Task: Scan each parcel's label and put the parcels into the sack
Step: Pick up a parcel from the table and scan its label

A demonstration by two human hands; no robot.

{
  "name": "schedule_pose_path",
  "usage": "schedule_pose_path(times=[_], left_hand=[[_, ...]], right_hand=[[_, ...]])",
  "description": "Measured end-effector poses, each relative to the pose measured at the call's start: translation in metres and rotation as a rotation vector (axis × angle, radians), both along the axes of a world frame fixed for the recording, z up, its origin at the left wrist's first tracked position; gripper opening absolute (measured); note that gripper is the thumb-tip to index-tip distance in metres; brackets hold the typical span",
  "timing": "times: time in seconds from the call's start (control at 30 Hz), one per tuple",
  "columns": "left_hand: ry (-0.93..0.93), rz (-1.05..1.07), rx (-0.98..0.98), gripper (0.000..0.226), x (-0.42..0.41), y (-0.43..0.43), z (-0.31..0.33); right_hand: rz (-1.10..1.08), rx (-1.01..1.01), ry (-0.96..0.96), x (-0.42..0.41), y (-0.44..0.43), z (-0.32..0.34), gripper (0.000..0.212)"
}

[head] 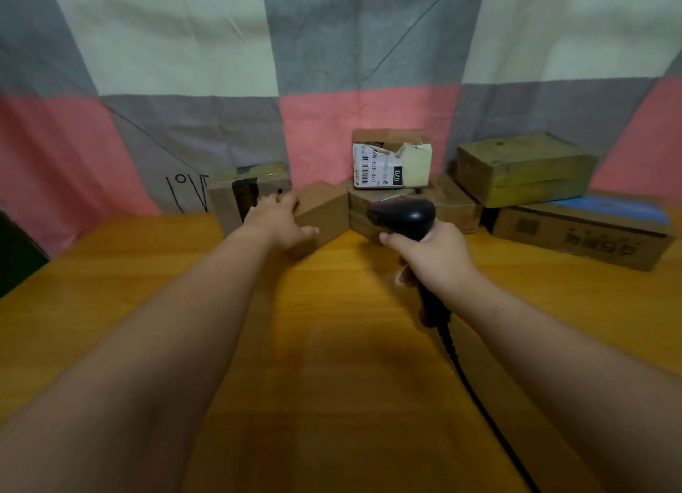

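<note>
Here, toward the far edge of the bench [147, 271], I see a small brown parcel [324, 212] with one corner turned to the camera. The left hand [276, 219] holds it, fingers over its top and thumb on its near face. I cannot tell whether it rests on the bench or is just lifted, as this area is blurred.

Just right of it, the right hand [435, 256] is wrapped around the handle of a black scanner [402, 214], whose head faces the far edge. Its cable [472, 389] trails to the near edge.

Behind the scanner a labelled parcel [406, 160], with a white barcode label facing me, sits on low cartons [450, 204]. A taped parcel [228, 197] stands to the left, touching the small one. At the far right corner, stacked boxes [524, 171] sit beside a flat carton [583, 234]. A checked cloth [332, 49] hangs behind everything.
</note>
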State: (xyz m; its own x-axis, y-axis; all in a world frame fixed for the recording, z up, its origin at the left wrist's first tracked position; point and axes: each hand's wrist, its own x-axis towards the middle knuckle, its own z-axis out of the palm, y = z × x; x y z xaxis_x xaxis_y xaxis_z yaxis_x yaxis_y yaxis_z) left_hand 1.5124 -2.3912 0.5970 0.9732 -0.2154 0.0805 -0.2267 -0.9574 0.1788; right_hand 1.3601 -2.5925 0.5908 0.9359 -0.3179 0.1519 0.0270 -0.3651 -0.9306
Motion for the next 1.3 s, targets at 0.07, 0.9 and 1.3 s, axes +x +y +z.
schedule_pose_path(times=[0.07, 0.9, 1.3], left_hand=[[0.030, -0.033, -0.113, 0.050, 0.000, 0.007, -0.003], [0.157, 0.153, -0.594, 0.078, -0.244, 0.038, -0.021], [0.055, -0.158, -0.539, 0.051, -0.292, 0.049, -0.009]], right_hand=[[-0.004, 0.033, 0.001, -0.002, 0.000, -0.002, 0.013], [-0.003, 0.482, 0.121, -0.203, 0.036, 0.009, 0.012], [0.137, 0.809, 0.125, -0.225, 0.058, -0.012, 0.034]])
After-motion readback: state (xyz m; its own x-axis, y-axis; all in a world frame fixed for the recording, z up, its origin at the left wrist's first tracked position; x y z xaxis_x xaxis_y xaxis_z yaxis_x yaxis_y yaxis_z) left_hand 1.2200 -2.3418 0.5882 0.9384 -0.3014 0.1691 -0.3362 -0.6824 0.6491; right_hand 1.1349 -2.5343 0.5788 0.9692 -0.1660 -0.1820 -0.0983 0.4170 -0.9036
